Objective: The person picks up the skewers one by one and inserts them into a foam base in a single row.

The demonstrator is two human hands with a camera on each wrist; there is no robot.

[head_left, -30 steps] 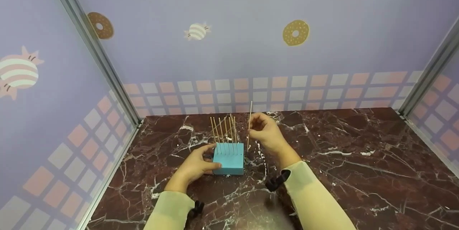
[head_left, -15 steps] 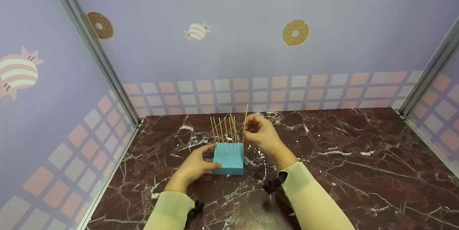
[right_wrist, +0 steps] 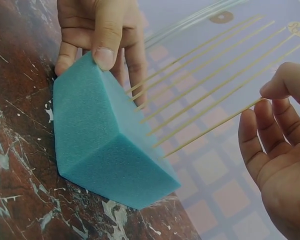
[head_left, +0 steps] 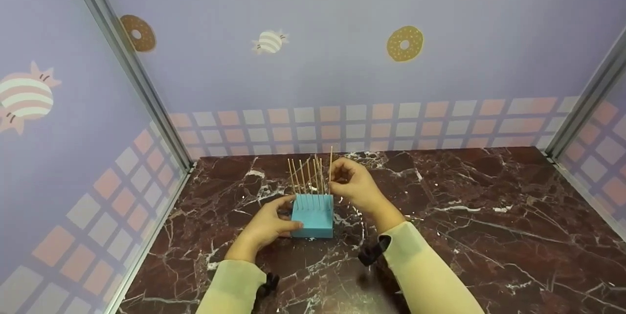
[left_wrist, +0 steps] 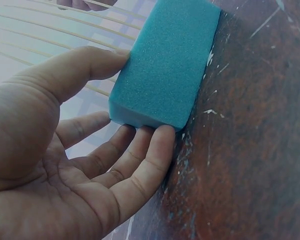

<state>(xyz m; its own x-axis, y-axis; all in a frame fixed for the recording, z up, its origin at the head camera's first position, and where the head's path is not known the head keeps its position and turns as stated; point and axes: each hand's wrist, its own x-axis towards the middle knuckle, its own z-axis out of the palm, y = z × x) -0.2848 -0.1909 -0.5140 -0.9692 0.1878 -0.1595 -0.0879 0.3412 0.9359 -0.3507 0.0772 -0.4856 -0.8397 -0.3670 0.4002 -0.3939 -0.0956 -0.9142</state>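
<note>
A blue foam block [head_left: 313, 225] sits on the marbled tabletop. My left hand [head_left: 268, 222] grips its left side, the thumb on the near top edge and the fingers against the side, as the left wrist view shows of the block [left_wrist: 165, 60]. Several thin wooden skewers [head_left: 302, 177] stand upright in a row along the block's far part. Between thumb and fingertips my right hand [head_left: 356, 184] pinches another skewer [head_left: 331, 160] at the right end of that row. In the right wrist view, this skewer's lower tip [right_wrist: 166, 155] meets the block's top face near its edge.
The dark red marbled table [head_left: 479, 235] runs back to a purple patterned wall [head_left: 342, 79]. A second patterned wall [head_left: 49, 167] stands to the left, with a metal corner post [head_left: 132, 69] between them. Small white flecks lie around the block.
My right hand has moved left with the skewer and lowered it from beside the block onto the right end of the row. The left hand and the block have stayed in place.
</note>
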